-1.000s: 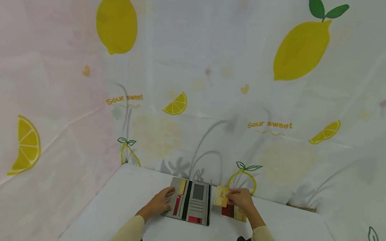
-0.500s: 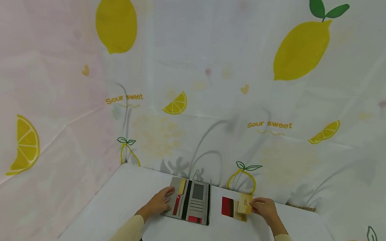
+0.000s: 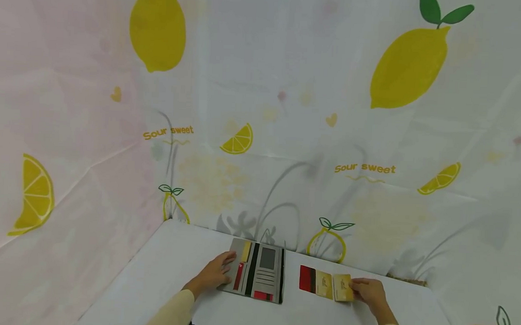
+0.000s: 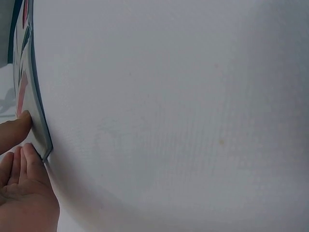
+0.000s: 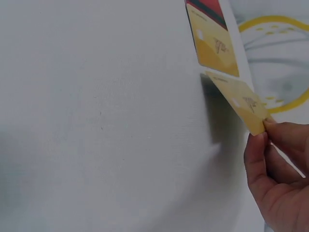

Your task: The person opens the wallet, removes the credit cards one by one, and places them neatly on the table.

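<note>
My right hand (image 3: 370,292) pinches a gold bank card (image 3: 343,288) between thumb and fingers at its right edge. The right wrist view shows this card (image 5: 240,102) tilted, its far end close to the table and its shadow below. Just left of it lie a second gold card (image 3: 324,284) and a red card (image 3: 307,278) with a dark stripe, partly overlapped. My left hand (image 3: 213,273) rests on the left edge of an opened grey wallet (image 3: 266,279), its thumb (image 4: 17,130) on the inner face. Gold and red cards show in the wallet's slots.
The white table (image 3: 245,319) carries the wallet and the cards. Directly behind it hangs a lemon-printed cloth backdrop (image 3: 264,182), with another side along the left. Bare tabletop lies between the wallet and the row of cards.
My right hand has carried the gold card rightward from beside the wallet, over the lying cards, to the right end of their row. My left hand and the wallet have stayed put.
</note>
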The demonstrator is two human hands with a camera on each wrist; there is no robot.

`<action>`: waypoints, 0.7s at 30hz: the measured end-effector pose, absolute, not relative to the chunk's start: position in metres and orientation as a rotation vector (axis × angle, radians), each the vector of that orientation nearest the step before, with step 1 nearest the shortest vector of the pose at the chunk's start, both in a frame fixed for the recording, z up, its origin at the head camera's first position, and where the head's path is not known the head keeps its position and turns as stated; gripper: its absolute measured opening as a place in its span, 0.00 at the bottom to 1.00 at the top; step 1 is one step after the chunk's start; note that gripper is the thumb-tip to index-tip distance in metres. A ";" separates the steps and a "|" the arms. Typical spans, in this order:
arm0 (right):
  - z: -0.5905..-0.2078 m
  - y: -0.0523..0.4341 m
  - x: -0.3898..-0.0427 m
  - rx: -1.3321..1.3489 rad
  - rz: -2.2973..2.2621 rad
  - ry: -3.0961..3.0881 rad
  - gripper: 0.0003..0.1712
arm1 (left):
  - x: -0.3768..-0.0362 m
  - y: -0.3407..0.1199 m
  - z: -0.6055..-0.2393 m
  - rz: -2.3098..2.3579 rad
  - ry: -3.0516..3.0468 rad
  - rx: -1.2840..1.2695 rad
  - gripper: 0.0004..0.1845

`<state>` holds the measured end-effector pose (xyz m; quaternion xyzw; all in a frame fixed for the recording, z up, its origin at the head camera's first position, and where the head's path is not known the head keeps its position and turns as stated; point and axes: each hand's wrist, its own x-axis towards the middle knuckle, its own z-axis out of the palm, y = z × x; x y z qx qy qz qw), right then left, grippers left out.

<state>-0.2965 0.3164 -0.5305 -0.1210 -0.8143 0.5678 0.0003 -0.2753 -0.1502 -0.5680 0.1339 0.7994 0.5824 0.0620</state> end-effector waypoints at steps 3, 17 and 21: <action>-0.534 0.317 -0.298 -0.398 1.742 -2.576 0.12 | -0.274 -0.150 -0.566 1.773 2.413 0.407 0.44; -0.549 0.313 -0.302 -0.442 1.470 -2.673 0.11 | -0.273 -0.151 -0.566 1.783 2.412 0.416 0.44; -0.548 0.309 -0.301 -0.428 1.408 -2.681 0.10 | -0.273 -0.150 -0.566 1.793 2.410 0.409 0.44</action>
